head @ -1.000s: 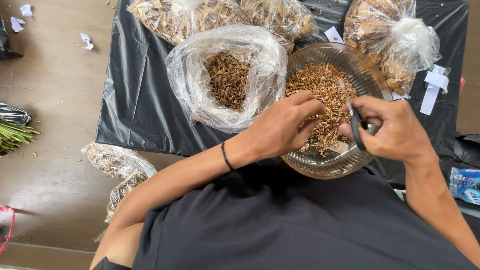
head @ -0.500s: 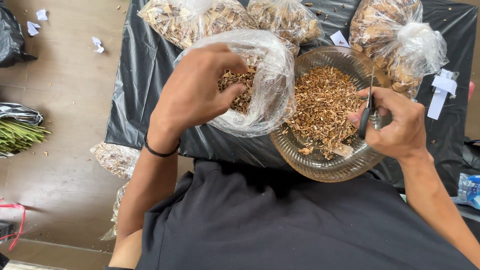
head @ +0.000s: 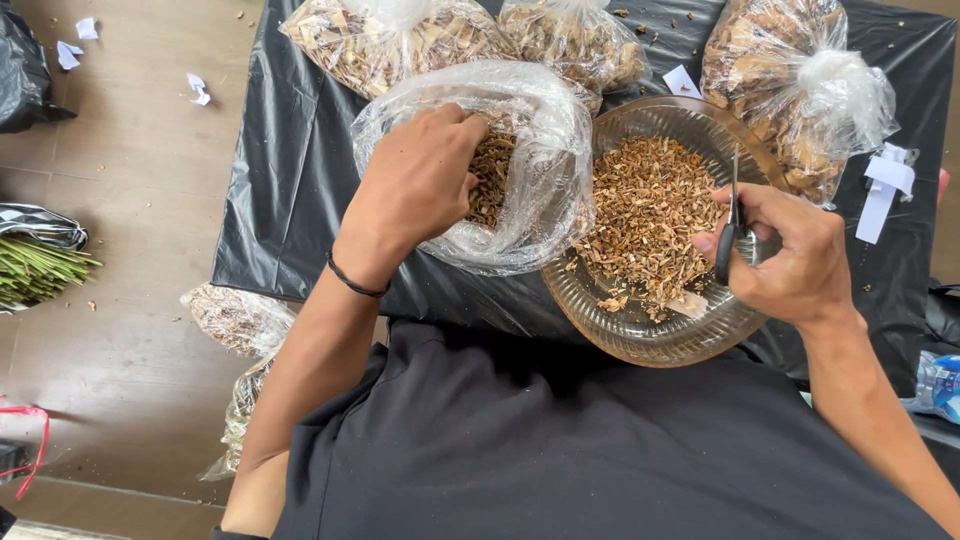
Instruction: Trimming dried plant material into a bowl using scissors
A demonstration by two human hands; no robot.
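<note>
My left hand reaches into an open clear plastic bag of brown dried plant pieces, fingers closed among the pieces. My right hand grips a pair of black-handled scissors, blades pointing up, over the right rim of a glass bowl. The bowl holds a heap of chopped brown bits. Both sit on a black plastic sheet.
Three tied bags of dried pieces lie at the sheet's far edge. White paper tags lie at right. Green stems and another bag rest on the wooden floor at left. A bottle is at right.
My left hand left the bowl, moved left and went down into the open bag. My right hand with the scissors stayed by the bowl's right rim.
</note>
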